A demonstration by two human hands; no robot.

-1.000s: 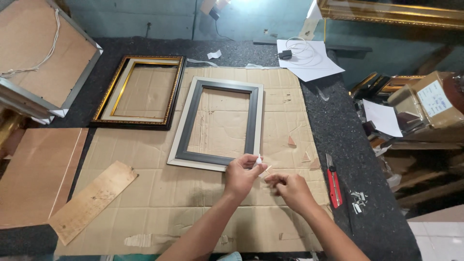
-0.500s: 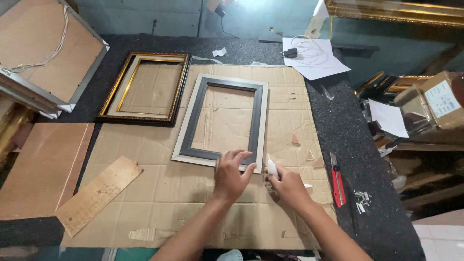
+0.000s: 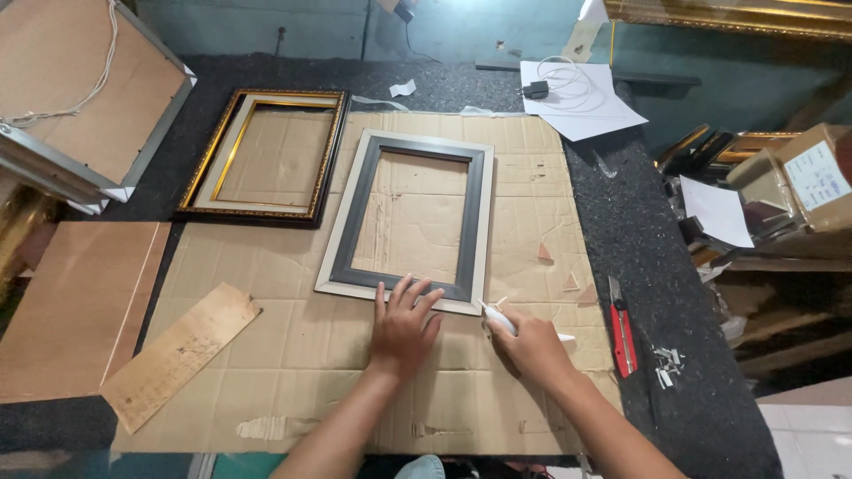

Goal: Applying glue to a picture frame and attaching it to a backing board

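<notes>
Flat on the cardboard [image 3: 293, 372], the left hand [image 3: 401, 326] lies palm down with its fingers [image 3: 417, 293] spread apart, the tips resting on the near rail of the grey frame [image 3: 410, 219]. It grips nothing; it only presses on the rail close to the frame's near right corner. The frame lies flat on the cardboard sheet in the middle of the bench, its opening showing bare cardboard through it.

Just to the right, the right hand [image 3: 532, 348] rests on the cardboard with its fingers curled together around a small white tool [image 3: 502, 321]. One end of the tool pokes out toward the frame's near right corner, almost touching it; a pale tip shows on the hand's far side too. What kind of tool it is cannot be told.

Beside the right hand, on the dark bench top, lies a red cutter [image 3: 622, 335], apart from the hand, with a small heap of metal bits [image 3: 664, 362] beyond it. A gold frame [image 3: 264, 153] lies to the left of the grey one, and a wooden board [image 3: 180, 355] lies slanted at the cardboard's near left.
</notes>
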